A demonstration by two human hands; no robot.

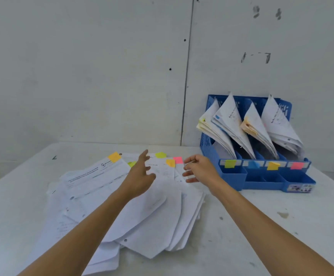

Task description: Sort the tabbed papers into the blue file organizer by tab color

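Observation:
A fanned pile of white tabbed papers (126, 216) lies on the table, with orange (114, 156), green (160, 155), yellow-orange (170, 162) and pink (178, 160) tabs at its far edge. My left hand (140, 176) hovers over the pile's far part with fingers spread and straight. To its right, my right hand (199, 169) hangs over the pink-tabbed sheet, fingers loosely bent, holding nothing. The blue file organizer (262, 180) stands at the right, four slots labelled green, blue, orange, pink, each with leaning papers.
The white table (281, 226) runs up to a grey wall (82, 66) just behind the pile and organizer. A small front tray on the organizer sits near my right wrist. Stains mark the table at the right.

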